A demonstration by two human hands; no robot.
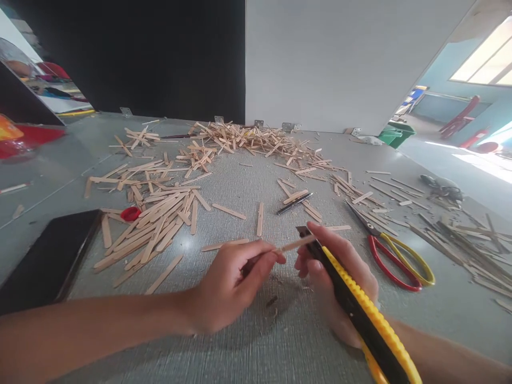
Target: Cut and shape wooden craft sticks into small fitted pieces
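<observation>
Head view: the stick (295, 245), at five o'clock from centre, points between two and three o'clock from the left hand (230, 285), which pinches it, to the head of the cutter (349, 304), angled toward eleven, clasped by the right hand (357, 261).

The left hand (240, 282) pinches a thin wooden stick (296, 245) in its fingers, while the right hand (340, 277) grips a yellow-and-black utility knife (356, 309), its head right at the stick's far end. Across the desk (236, 197) lie loose wooden sticks (160, 224), a black pen (294, 204) just beyond the hands, and red-and-yellow-handled scissors (394, 250) over on the right.
</observation>
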